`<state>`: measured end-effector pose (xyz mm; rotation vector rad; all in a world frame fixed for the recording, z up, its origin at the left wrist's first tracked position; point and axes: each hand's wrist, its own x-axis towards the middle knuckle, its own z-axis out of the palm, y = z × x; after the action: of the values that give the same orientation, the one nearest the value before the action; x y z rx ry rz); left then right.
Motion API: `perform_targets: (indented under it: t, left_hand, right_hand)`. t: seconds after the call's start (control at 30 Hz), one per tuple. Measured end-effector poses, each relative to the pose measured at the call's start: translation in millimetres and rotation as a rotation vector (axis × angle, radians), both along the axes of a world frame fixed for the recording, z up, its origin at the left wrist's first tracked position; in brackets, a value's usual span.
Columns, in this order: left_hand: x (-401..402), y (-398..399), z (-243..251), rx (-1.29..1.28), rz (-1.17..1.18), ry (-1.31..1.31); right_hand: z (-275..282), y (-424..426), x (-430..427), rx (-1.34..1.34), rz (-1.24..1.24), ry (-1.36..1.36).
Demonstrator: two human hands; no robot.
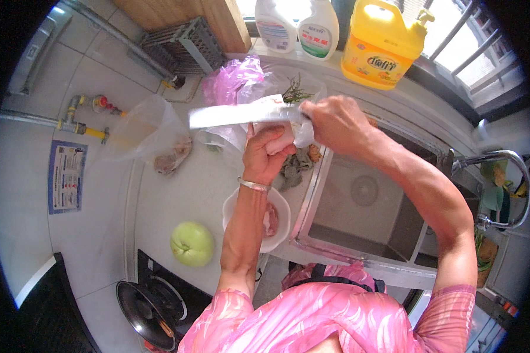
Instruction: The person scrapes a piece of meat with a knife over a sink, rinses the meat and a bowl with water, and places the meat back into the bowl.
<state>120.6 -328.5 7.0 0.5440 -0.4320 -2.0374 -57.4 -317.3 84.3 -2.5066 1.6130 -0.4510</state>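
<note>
My left hand (pixel 267 154) grips a pale, thick slab of raw fatty meat (pixel 274 140) above the counter. My right hand (pixel 335 123) is closed around the handle of a broad kitchen knife (pixel 234 116). Motion blurs the blade, which lies across the upper part of the slab and points left; whether it has cut in, I cannot tell. Below my left forearm stands a white bowl (pixel 234 216) with pieces of raw meat (pixel 271 219) in it, partly covered by the arm. Behind the slab lie a pink plastic bag (pixel 238 79) and thin green stems (pixel 296 90).
A round green gourd (pixel 192 244) sits on the counter, with a wok (pixel 143 313) beyond it. To the right is a steel sink (pixel 357 207) with a curved faucet (pixel 519 163). A grey rag (pixel 293 170) lies beside the sink. Bottles and a yellow detergent jug (pixel 382 44) line the sill.
</note>
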Motion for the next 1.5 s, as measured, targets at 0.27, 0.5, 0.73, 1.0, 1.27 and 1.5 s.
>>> perform_targets:
  t: [0.27,0.5,0.73,1.0,1.27,1.5]
  left_hand:
    - [1,2,-12,0.025,0.025,0.006]
    - [0,-1,-9,-0.047,-0.012,0.018]
    - [-1,2,-7,-0.026,0.006,-0.057]
    - [-1,1,-9,-0.035,0.051,-0.142]
    - [8,-2,-11,-0.071,0.097,-0.201]
    - [7,-4,0,-0.209,0.101,-0.162]
  right_hand:
    - [-1,5,1,0.172,-0.017,0.031]
    - [0,10,-3,0.068,0.028,-0.007]
    - [0,5,-5,0.048,0.002,0.018]
    - [0,3,0,0.077,-0.017,0.028]
    - [4,-1,2,0.099,0.050,0.085]
    - [10,-10,7,0.079,0.107,0.191]
